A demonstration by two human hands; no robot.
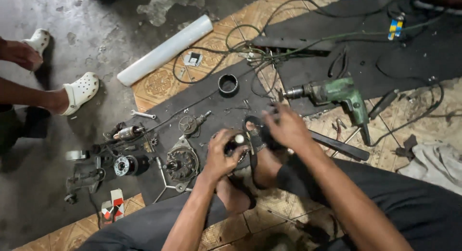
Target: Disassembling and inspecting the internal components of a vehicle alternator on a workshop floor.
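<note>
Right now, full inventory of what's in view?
Electric drill: 1, green, right of centre on black mat.
White roll: 1, top centre, on floor.
Metal ring: 1, dark, mat centre.
Motor housing: 1, grey, left of hands.
Wrench: 1, silver, mat's left edge.
Cables: several, black and green, top.
Grey cloth: 1, right edge.
Bystander's clogs: 2, white, top left.
Left hand: grips small dark part.
Right hand: blurred, grip unclear.

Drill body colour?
Green, with a silver chuck: the electric drill, head view.
</note>
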